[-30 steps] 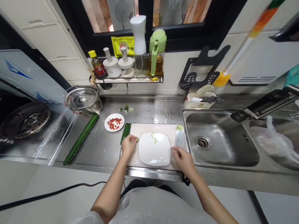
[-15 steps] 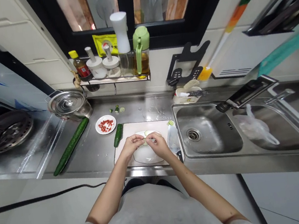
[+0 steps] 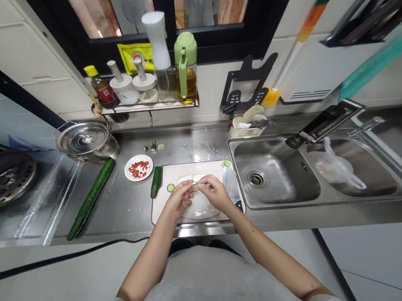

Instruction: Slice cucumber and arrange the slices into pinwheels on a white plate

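Observation:
Above a white plate (image 3: 204,209) on the pale cutting board (image 3: 160,208), my two hands meet at a thin cucumber slice (image 3: 195,185). My right hand (image 3: 215,192) pinches it between thumb and fingers. My left hand (image 3: 180,199) has its fingertips closed at the slice's other edge, partly hiding it. Behind the fingertips, another pale green slice shows at the plate's far rim. One cucumber round (image 3: 171,187) lies on the board left of the plate. A cut cucumber piece (image 3: 156,181) rests along the board's left edge. The cleaver (image 3: 230,183) lies right of the plate, another round by its tip.
A small white plate of chopped red pieces (image 3: 147,170) and a long whole cucumber (image 3: 91,198) sit to the left. Cucumber ends (image 3: 153,147) lie behind. A lidded steel pot (image 3: 87,141) stands back left; the double sink (image 3: 280,179) is right. A condiment shelf (image 3: 150,108) hangs above.
My left hand has turned and its fingers have loosened a little at the slice. A cucumber round on the board's left side now shows beside it. The view has shifted slightly.

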### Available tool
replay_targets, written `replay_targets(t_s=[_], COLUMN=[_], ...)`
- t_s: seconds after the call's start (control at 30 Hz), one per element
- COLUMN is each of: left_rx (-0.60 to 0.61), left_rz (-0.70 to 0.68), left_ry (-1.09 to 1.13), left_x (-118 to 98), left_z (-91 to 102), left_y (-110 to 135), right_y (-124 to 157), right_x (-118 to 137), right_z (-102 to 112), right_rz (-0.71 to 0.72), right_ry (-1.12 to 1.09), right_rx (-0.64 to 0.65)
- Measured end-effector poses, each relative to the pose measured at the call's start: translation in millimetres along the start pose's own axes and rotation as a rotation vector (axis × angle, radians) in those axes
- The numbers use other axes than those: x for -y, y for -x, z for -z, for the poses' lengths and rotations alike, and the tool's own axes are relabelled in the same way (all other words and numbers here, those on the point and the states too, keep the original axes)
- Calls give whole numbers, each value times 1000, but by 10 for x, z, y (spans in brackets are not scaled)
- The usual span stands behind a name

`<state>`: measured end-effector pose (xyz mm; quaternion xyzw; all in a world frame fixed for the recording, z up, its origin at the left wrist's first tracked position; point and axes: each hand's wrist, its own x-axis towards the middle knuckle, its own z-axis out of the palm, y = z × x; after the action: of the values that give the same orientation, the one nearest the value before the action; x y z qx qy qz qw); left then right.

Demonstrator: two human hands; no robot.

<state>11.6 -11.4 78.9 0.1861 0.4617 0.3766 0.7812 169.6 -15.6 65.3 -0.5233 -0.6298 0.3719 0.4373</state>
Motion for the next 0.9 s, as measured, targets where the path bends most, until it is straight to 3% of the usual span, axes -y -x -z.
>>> replay_targets(t_s=[0.27, 0.5, 0.9], left_rx=[-40, -90, -117], left_rz=[-49, -215, -463], left_ry=[-71, -216, -447], left_x=[-33, -57, 19], left_z=[26, 0, -13], left_y=[-8, -48, -120], right_y=[13, -15, -58], right_x=[-6, 3, -53], right_z=[7, -6, 10], right_rz=[-46, -138, -491], right_ry=[-4, -88, -194], right_rx=[-14, 2, 93])
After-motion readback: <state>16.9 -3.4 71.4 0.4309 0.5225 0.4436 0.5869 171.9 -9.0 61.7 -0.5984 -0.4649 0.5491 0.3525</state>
